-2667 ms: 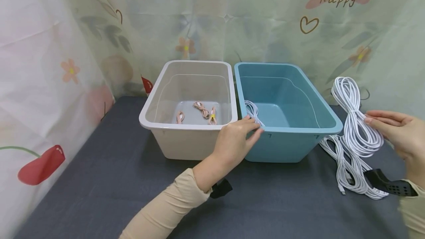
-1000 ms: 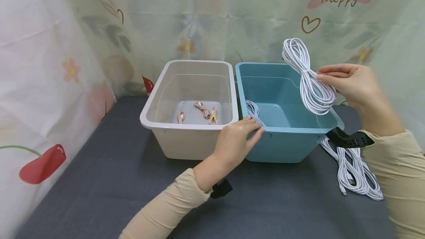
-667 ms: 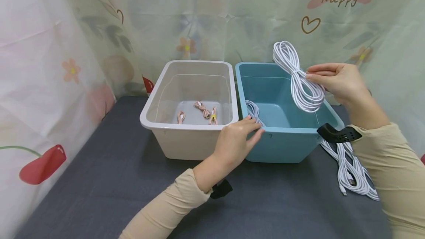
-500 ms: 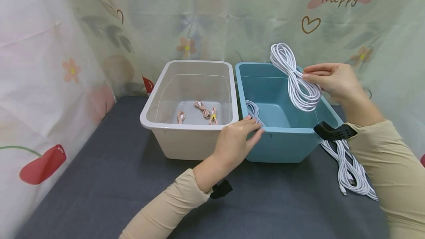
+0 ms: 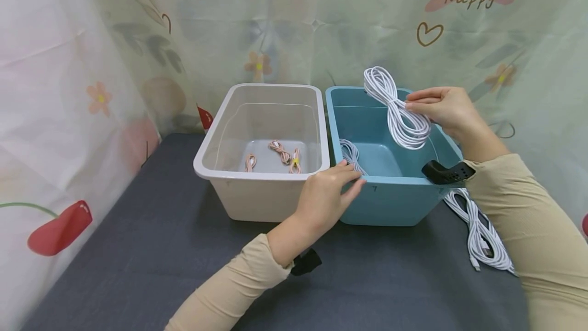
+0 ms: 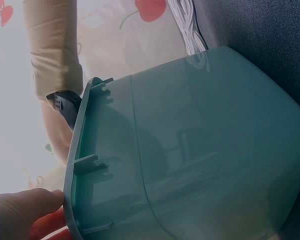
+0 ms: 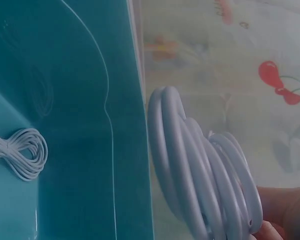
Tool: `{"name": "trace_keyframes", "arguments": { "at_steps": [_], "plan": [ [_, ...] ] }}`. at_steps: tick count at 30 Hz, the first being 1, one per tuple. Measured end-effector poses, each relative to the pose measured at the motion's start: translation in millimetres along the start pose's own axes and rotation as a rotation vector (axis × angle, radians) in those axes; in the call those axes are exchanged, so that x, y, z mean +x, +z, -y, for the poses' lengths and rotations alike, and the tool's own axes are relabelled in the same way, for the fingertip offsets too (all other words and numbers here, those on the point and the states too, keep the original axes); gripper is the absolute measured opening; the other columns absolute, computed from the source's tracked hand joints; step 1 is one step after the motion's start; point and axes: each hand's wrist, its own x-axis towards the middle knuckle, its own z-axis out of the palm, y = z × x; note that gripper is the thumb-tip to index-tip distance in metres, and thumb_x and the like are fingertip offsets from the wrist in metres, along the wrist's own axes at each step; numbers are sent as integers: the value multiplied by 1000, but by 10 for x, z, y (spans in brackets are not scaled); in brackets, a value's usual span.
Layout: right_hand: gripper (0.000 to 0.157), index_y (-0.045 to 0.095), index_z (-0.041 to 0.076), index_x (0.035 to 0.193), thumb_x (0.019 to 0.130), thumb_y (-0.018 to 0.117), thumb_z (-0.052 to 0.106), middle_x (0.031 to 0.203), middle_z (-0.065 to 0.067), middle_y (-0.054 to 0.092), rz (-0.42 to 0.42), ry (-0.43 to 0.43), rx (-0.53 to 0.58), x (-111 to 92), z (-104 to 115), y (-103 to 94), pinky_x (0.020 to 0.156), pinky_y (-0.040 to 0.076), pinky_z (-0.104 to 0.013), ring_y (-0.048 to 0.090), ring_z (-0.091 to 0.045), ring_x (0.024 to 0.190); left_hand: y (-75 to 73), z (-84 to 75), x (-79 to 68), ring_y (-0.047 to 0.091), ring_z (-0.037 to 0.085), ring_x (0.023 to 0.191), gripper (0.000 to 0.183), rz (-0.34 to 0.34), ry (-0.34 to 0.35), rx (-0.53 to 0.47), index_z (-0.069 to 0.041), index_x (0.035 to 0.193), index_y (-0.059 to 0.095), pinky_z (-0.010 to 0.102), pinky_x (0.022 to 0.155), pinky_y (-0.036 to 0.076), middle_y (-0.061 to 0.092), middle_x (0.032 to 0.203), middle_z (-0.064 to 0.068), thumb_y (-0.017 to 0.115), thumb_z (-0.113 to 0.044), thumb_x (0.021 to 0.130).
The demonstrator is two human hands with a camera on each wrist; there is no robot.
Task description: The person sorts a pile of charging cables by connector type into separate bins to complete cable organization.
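My right hand point(image 5: 447, 109) pinches a coiled white cable point(image 5: 390, 101), tied at its middle, over the blue bin point(image 5: 404, 182). In the right wrist view the coil's loops point(image 7: 190, 165) fill the front, beside the bin's wall. Thumb and fingers of my left hand point(image 5: 323, 190) grip the bin's front rim near its left corner; the left wrist view shows the thumb point(image 6: 42, 202) at that rim. Inside the blue bin, another white cable bundle point(image 7: 27, 152) lies on the floor, partly hidden behind the rim in the head view.
A beige bin point(image 5: 257, 198) stands just left of the blue one, with 3 small pinkish cable bundles point(image 5: 279, 152) inside. More white cable point(image 5: 482, 239) lies on the dark tabletop point(image 5: 151, 249) at right, partly behind my right sleeve. A patterned cloth point(image 5: 294, 19) hangs behind.
My right hand has lifted the white cable from the pile at right and carried it left over the blue bin, lowering slightly lately. The left hand stays on the rim.
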Motion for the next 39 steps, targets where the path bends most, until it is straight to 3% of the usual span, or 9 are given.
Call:
{"name": "trace_keyframes", "arguments": {
  "at_steps": [4,7,11,30,33,36,39],
  "plan": [
    [21,70,23,98,78,74,29,73,23,67,22,-4,-10,72,12,54,61,50,-14,62,5,69,-6,-1,2,65,17,107,20,3,-2,1,-11,101,74,27,89,52,72,105,4,67,-22,86],
    [38,65,10,114,81,72,28,71,24,66,39,-8,-51,122,18,104,61,50,-13,62,6,69,-3,4,2,65,16,107,20,4,-5,4,-11,101,74,26,89,52,72,106,4,67,-22,86],
    [49,56,-1,125,85,68,25,70,24,63,57,-11,-107,185,5,175,62,50,-11,61,9,69,11,15,2,65,16,107,20,5,-8,3,-11,101,74,26,89,52,72,106,4,67,-22,86],
    [40,60,-3,118,86,67,20,73,15,65,47,39,-231,365,-87,318,60,47,-13,57,6,66,-7,-7,17,65,15,107,20,17,-17,20,-11,101,74,26,89,52,72,105,3,67,-23,86],
    [39,61,-2,118,86,66,21,71,15,65,44,50,-250,373,-101,324,69,51,-21,58,4,69,0,-5,15,65,15,107,20,18,-18,21,-11,101,74,26,89,52,72,105,3,67,-23,86],
    [39,61,-1,118,86,66,22,70,16,64,38,67,-263,374,-113,331,90,49,-41,58,-2,75,13,0,14,66,16,107,20,15,-16,20,-11,101,74,26,89,52,72,105,3,67,-22,86],
    [38,62,0,118,86,66,21,71,14,64,31,70,-281,376,-126,347,93,46,-48,57,-7,79,16,0,15,66,16,106,20,12,-13,15,-11,101,74,26,89,52,72,105,4,67,-22,86]
  ]
}}
